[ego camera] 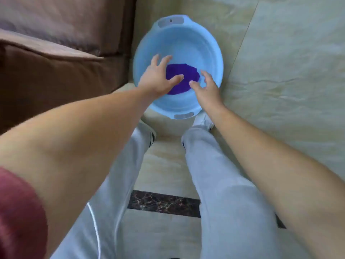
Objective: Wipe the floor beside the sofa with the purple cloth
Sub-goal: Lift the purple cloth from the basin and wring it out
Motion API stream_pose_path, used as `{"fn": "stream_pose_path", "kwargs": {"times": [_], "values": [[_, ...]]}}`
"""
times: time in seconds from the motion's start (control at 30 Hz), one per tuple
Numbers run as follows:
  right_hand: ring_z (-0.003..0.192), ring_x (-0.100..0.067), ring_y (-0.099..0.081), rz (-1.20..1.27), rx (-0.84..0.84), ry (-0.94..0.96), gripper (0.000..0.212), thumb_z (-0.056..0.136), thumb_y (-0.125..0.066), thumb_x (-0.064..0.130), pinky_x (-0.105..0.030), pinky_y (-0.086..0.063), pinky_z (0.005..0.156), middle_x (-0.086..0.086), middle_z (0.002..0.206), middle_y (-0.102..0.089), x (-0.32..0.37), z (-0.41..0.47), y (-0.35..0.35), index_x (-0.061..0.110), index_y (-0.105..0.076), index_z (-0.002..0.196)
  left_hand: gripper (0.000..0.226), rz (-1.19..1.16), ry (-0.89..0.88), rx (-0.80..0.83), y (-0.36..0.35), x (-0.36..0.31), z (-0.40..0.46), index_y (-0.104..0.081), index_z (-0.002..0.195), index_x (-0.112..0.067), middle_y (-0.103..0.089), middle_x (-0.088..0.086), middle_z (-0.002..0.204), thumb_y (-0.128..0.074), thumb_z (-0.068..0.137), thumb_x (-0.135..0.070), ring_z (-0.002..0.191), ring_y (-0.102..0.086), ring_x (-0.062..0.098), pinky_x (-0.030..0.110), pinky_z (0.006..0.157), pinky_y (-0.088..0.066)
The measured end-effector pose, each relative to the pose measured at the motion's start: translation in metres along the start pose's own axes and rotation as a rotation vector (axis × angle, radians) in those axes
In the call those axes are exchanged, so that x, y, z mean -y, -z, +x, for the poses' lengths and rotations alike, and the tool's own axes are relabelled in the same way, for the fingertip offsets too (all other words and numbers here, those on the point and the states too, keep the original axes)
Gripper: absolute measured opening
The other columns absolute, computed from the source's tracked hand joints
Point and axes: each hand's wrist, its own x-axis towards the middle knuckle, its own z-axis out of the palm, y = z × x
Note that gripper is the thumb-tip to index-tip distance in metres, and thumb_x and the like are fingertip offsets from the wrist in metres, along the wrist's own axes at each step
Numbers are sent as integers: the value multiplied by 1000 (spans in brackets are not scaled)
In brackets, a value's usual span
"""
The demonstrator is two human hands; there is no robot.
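Pale marble floor [280, 71] runs beside the brown sofa [56, 71], and on it, just beside the sofa's end, stands a light blue basin [179, 105] with the purple cloth [183, 75] lying bunched on its bottom. I judge that the step in hand is fetching the cloth, not yet wiping: the left hand [158, 79] and the right hand [205, 88] reach into the basin with fingers spread open, holding nothing. The cloth is a rounded heap, slightly longer left to right, pointing no clear way, so the next move needs both hands to close on it and lift it.
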Motion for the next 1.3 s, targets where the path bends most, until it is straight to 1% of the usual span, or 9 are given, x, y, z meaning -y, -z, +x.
{"fn": "stream_pose_path", "kwargs": {"times": [0.13, 0.3, 0.4, 0.47, 0.57, 0.7, 0.93, 1.1, 1.3], "values": [[138, -16, -47, -59, 9, -29, 69, 91, -64, 45, -25, -37, 106, 1, 154, -46, -25, 64, -24, 29, -37, 153, 70, -122, 181, -2, -44, 36, 57, -34, 155, -26, -52, 8, 151, -60, 94, -48, 136, -51, 28, 38, 112, -42], [129, -17, -53, -133, -93, -30, 72, 89, -65, 45, -22, -41, 93, -1, 149, -47, -54, 139, -55, 23, -36, 152, 77, -333, 303, 9, -95, 76, 113, -33, 155, -21, -46, 6, 153, -68, 89, -40, 132, -53, 19, 20, 105, -37], [110, -14, -58, -146, -101, -67, 69, 83, -71, 43, -24, -48, 87, 1, 135, -52, -62, 164, -76, 24, -44, 143, 78, -465, 372, -46, -116, 89, 126, -38, 151, -22, -41, 7, 148, -74, 84, -37, 114, -56, 16, 29, 104, -50], [105, -15, -62, -6, -57, -165, 64, 80, -74, 33, -30, -60, 79, 3, 128, -56, -60, 170, -80, 25, -46, 137, 73, -631, 442, -31, -119, 84, 126, -41, 149, -20, -49, 5, 142, -76, 85, -29, 112, -62, 23, 38, 82, -64], [92, -19, -69, 129, 14, -274, 44, 76, -71, 23, -28, -58, 58, 2, 106, -67, -47, 156, -80, 20, -59, 119, 50, -747, 541, 70, -112, 75, 112, -54, 136, -14, -64, 4, 123, -71, 91, -24, 102, -67, 24, 28, 63, -61], [63, -21, -55, 210, -79, -238, 13, 58, -66, 27, -33, -47, 56, 4, 64, -59, -3, 98, -47, 19, -62, 68, 36, -940, 613, 62, -75, 49, 57, -63, 110, -14, -70, 0, 107, -68, 91, -45, 91, -69, 15, 26, 63, -58], [62, -20, -52, 475, -172, -127, 7, 54, -61, 22, -28, -40, 55, 1, 67, -58, 125, -61, 36, 18, -60, 60, 28, -1135, 410, 23, 49, -47, -71, -72, 91, -22, -75, -7, 90, -67, 91, -50, 74, -71, 6, 24, 65, -58], [72, -22, -51, 572, -181, 32, 13, 58, -63, 22, -35, -39, 67, -3, 72, -55, 201, -160, 69, 20, -55, 47, 38, -1360, 201, 14, 139, -87, -154, -72, 115, -11, -78, 7, 116, -71, 91, -41, 109, -74, 25, 48, 104, -55], [77, -22, -62, 605, 44, 211, 14, 75, -65, 31, -36, -45, 71, -3, 80, -64, 265, -256, 69, 22, -64, 64, 51, -1535, -17, -83, 214, -91, -250, -65, 129, -5, -74, 14, 125, -58, 99, -45, 119, -70, 26, 41, 106, -54]]}}
